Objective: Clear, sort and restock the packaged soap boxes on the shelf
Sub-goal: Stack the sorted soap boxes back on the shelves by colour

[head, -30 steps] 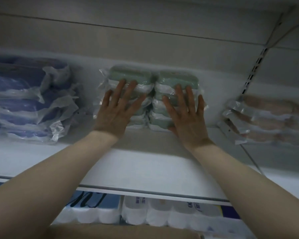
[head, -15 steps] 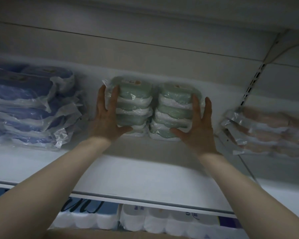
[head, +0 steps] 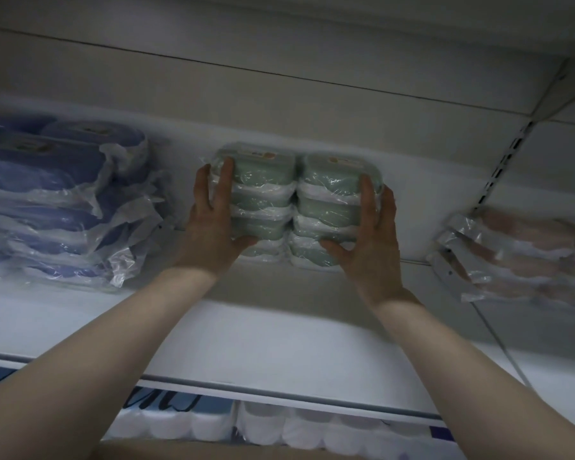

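1. blue wrapped packs (head: 57,200) lie far left on the white shelf (head: 279,343)
2. your left hand (head: 210,234) and right hand (head: 369,247) grasp the green soap boxes (head: 299,207) from both sides, mid-shelf
3. pink packs (head: 525,257) lie far right

Both arms are bare the whole way up to the edge of the shot, no sleeve showing on either one. The left hand (head: 210,227) and right hand (head: 369,240) are bare too, with no gloves on. Forearms are slim and smooth. Fingers are long-ish, with short plain nails as far as I can make out in this dim, slightly blurry light.
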Motion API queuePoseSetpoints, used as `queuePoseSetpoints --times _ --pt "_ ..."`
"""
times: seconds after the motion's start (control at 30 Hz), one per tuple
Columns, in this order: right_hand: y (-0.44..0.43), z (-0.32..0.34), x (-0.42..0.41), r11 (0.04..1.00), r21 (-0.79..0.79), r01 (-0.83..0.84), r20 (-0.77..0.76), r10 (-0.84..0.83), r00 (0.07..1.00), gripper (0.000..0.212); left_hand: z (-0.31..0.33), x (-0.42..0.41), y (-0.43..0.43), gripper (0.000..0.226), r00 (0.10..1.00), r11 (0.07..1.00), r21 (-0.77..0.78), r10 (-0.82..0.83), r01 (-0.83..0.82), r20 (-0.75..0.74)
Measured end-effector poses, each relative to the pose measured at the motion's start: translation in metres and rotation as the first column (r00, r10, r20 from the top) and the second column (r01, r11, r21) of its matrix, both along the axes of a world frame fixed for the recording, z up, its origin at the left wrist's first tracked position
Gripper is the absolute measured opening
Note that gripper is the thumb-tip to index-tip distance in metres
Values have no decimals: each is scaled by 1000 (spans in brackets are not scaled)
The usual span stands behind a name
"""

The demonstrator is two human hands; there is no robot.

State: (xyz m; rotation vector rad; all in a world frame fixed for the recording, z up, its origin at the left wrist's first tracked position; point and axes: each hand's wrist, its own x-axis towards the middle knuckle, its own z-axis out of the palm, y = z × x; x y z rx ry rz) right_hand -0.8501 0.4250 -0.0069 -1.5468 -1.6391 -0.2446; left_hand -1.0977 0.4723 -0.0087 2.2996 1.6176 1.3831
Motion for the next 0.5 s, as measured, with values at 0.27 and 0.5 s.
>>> queuePoseSetpoints --times 0.27,0.5 --pt "-24 13 -3 928 8 373 321 -356 878 101 13 -13 -22 124 977 991 -81 84 -102 -198" --pt "-70 38 -33 904 -80 419 444 -344 827 86 22 -35 -55 109 933 989 -110 50 -95 -357"
